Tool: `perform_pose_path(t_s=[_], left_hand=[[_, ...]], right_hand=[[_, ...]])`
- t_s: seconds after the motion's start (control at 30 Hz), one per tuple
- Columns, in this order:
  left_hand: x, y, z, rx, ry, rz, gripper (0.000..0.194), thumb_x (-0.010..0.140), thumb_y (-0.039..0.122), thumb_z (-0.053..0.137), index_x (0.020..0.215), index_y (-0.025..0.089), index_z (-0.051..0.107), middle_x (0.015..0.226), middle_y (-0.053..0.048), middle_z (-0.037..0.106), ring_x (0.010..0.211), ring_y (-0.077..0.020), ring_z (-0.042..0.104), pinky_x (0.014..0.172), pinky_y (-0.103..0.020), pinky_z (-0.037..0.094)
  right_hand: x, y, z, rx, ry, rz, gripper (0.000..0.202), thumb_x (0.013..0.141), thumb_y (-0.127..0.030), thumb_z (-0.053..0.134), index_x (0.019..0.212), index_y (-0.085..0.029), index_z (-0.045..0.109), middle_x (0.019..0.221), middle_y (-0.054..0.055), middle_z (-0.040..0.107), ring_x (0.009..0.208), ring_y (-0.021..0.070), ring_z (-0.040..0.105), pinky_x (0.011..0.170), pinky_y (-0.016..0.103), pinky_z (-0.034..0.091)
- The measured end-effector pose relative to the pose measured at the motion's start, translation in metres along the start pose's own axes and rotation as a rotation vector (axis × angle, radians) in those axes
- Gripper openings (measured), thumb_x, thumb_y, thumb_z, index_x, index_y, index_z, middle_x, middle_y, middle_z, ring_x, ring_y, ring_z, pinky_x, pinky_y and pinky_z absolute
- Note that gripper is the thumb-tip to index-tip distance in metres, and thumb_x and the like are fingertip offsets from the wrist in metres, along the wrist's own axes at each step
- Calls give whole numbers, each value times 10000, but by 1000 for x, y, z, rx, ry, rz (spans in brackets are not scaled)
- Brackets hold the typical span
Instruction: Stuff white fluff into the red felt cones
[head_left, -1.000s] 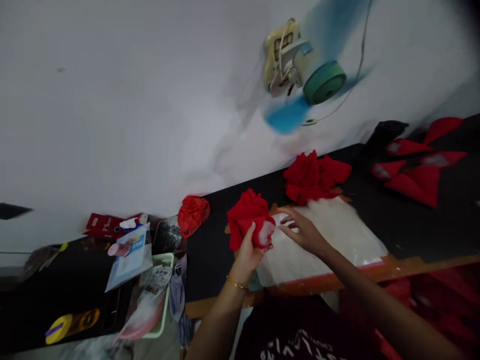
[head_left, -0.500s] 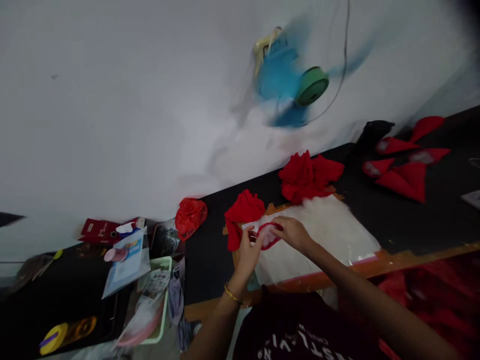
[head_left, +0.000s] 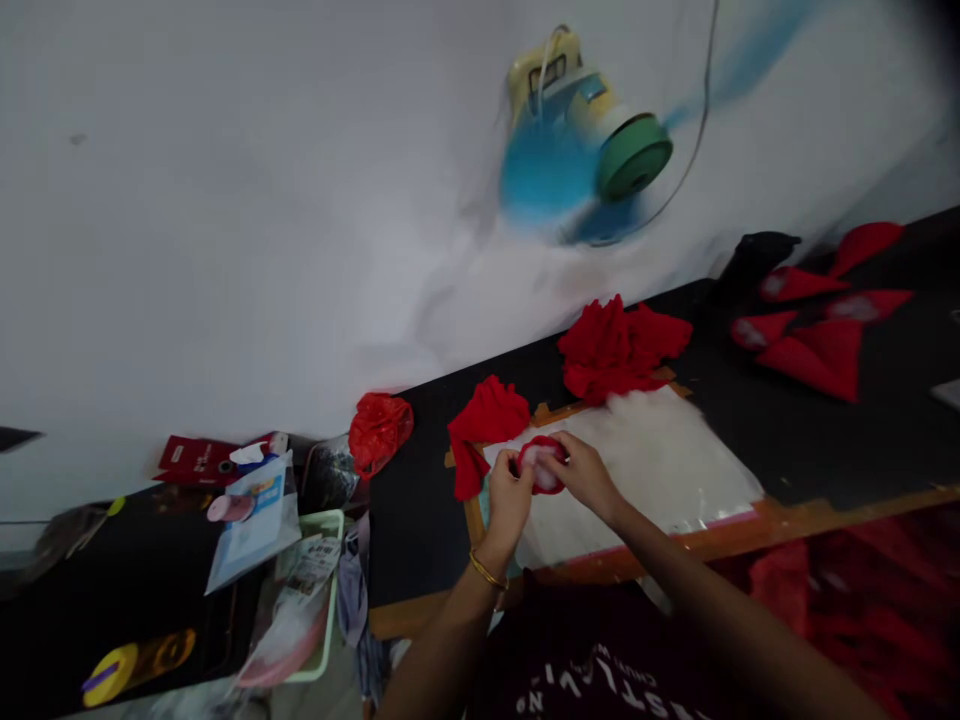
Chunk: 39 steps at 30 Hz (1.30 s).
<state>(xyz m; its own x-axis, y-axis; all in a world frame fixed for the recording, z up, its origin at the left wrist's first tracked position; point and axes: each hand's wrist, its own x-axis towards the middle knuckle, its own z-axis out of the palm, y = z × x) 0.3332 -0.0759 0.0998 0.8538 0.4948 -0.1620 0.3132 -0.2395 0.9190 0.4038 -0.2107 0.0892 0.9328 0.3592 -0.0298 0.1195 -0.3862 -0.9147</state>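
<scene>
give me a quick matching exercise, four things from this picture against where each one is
Things:
1 small red-edged fabric piece
2 blue-bladed wall fan
3 crumpled red plastic bag
4 yellow tape roll

Places:
a on the white wall
b at the dark table's far left
c between the left hand and right hand
d beside the wall, left of the folded red cloth

Pairs: 1-c, 2-a, 3-d, 4-b

Small craft workshop, black worktable [head_left: 420,520] with red fabric pieces [head_left: 621,346], wall fan [head_left: 592,140], cluttered supplies [head_left: 255,510]

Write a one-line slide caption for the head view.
Left hand and right hand pinch a small red fabric piece over a white sheet, red fabric pile beside.
</scene>
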Motion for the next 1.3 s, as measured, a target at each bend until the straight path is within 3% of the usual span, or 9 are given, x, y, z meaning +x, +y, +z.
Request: perform_pose_path(t_s=[0.13,0.23,0.3,0.4,0.63,0.8,0.97,1.1,1.3], left_hand=[[2,3,1,-69,-47,-103,116,818,261,592,797,219,486,658,66,477,554,-106,470,531,-212,391],[4,5,2,-65,-43,-112,139,856,320,565,802,218,488,654,62,472,540,-109,464,514,-220,378],[3,6,4,-27,-21,-44,143,862,309,565,784,211,496,662,56,476,586,-112,466,567,-225,386],[2,6,7,13,-37,28,118,835,237,581,761,209,492,662,60,464,616,-112,445,611,-229,371],[10,-3,1,52,-27,-25,165,751,112,581,723,218,460,646,72,441,615,-114,427,612,-225,346],[7,1,6,60,-40,-16,155,813,212,597,706,208,486,631,66,448,608,-115,414,608,-238,330],[6,1,9,92,0,-46,157,747,108,588,695,209,478,611,78,429,602,-114,397,599,-233,307],[5,0,6,112,17,-26,188,741,67,570,706,215,459,632,79,436,606,-113,402,610,-230,312],[-10,2,13,117,-130,146,185,746,79,602,845,214,523,778,38,535,722,-134,496,706,-244,387]], right_hand=[[2,7,-1,-129,77,-1,210,846,-332,518,965,-196,626,876,55,694,737,197,624,712,318,479],[1,7,-1,-74,4,26,385,828,-344,594,1179,-186,563,1049,80,707,808,200,662,732,307,496],[1,5,1,-97,-72,64,479,770,-254,641,1232,-183,535,1076,81,712,879,210,675,762,297,495],[4,3,2,-221,-133,132,452,721,-133,620,1167,-185,571,960,58,728,858,212,672,739,276,467],[4,7,-13,-241,-163,160,359,766,-141,565,1121,-185,591,814,16,686,733,182,631,695,263,428],[1,-3,-6,-238,-199,135,332,776,-207,590,1107,-185,582,854,29,685,743,190,615,671,265,410],[-6,-10,2,-197,-250,97,452,696,-113,603,1140,-183,563,984,51,701,835,197,634,695,252,419],[-12,-7,-2,-201,-269,92,483,710,-125,594,1190,-164,553,968,59,704,765,183,624,663,250,412],[-5,5,-15,-332,-167,92,173,794,-220,572,949,-200,644,778,31,698,714,192,625,644,260,388]])
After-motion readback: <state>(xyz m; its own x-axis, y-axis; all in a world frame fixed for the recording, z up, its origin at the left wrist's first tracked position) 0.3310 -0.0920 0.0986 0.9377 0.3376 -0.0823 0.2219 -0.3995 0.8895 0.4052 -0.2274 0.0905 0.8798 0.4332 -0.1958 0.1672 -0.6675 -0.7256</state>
